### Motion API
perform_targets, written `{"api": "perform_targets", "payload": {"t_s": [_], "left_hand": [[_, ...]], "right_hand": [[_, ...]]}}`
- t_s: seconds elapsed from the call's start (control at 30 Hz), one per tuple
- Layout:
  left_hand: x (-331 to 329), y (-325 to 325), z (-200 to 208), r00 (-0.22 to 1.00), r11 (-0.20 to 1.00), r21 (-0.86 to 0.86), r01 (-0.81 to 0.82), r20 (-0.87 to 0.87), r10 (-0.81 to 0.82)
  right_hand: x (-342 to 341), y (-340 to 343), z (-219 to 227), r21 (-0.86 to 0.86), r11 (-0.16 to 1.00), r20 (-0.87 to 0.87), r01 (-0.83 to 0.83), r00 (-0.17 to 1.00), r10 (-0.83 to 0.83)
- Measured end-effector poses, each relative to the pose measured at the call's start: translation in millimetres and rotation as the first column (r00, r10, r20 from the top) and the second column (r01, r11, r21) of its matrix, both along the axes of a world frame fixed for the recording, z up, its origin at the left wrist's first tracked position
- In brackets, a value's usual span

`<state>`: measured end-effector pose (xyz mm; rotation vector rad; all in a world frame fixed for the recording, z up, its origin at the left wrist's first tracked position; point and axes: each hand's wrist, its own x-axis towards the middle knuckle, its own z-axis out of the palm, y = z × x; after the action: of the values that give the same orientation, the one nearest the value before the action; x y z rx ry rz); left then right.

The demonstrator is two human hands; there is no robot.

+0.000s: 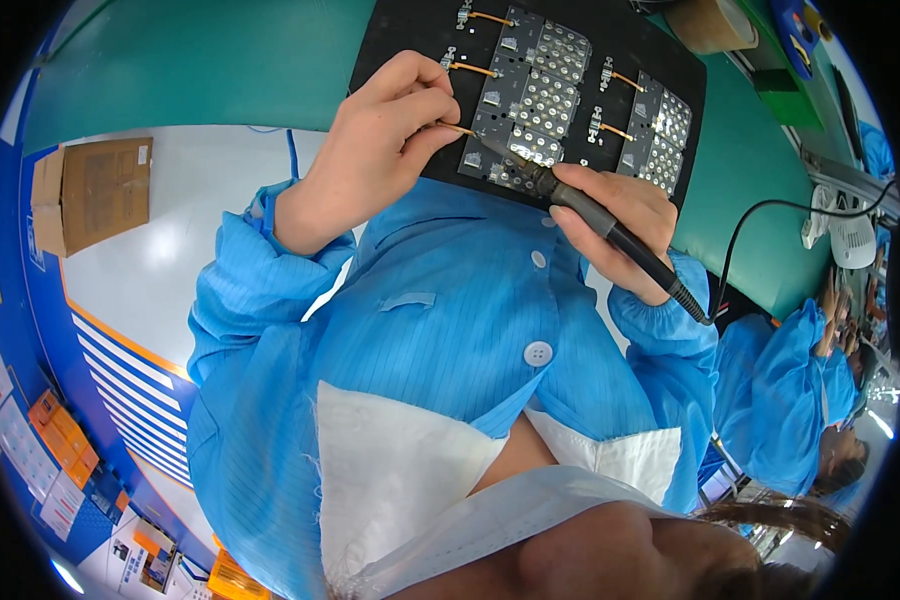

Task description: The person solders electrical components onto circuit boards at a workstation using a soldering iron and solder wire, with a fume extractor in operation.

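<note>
My left hand (380, 135) pinches a short orange cable (458, 128) between thumb and fingers, and its far end is hidden by them. The cable's free end reaches the edge of a dark circuit board (505, 90) with rows of round silvery parts. My right hand (632, 215) grips a black soldering iron (595, 212) like a pen. The iron's tip points left at the board, close to the cable's end; whether they touch I cannot tell. Beneath lies a black mat (395, 35). Similar orange cables (475, 69) with small connectors stick out from the boards' left sides.
A second board strip (660, 125) lies to the right on the mat, over a green tabletop (260, 60). The iron's black cord (740, 225) loops off to the right. A tape roll (710, 25) stands at the far right, a cardboard box (95, 195) at the left. A co-worker's blue sleeve (770, 370) shows at right.
</note>
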<state>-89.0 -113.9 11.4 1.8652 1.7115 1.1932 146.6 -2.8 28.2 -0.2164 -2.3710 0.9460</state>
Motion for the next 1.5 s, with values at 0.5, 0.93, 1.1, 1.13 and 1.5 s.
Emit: {"api": "perform_targets", "payload": {"t_s": [0.5,0.93,1.1,1.13,1.5], "left_hand": [[-2.8,7.3,-12.8,0.997,0.995,-0.100,0.025,-0.074,-0.033],[-5.6,6.6,-13.2,0.997,0.997,-0.074,0.015,-0.069,-0.020],[-6.0,6.1,-12.7,0.996,0.997,-0.081,0.009,-0.093,-0.017],[-6.0,6.2,-12.5,0.995,0.997,-0.081,0.009,-0.094,-0.017],[-7.6,6.1,-12.2,0.994,0.997,-0.081,0.012,-0.106,-0.021]], "right_hand": [[0.5,1.1,-0.7,0.016,1.000,0.005,0.006,1.000,-0.006],[-2.7,2.4,-1.3,0.000,1.000,-0.010,0.009,1.000,-0.009],[-1.9,2.2,-0.6,-0.019,1.000,0.004,-0.017,1.000,0.017],[-1.9,2.2,-0.4,-0.030,0.999,0.004,-0.015,1.000,0.015],[-4.7,2.9,-2.2,-0.009,1.000,-0.013,0.005,1.000,-0.005]]}}
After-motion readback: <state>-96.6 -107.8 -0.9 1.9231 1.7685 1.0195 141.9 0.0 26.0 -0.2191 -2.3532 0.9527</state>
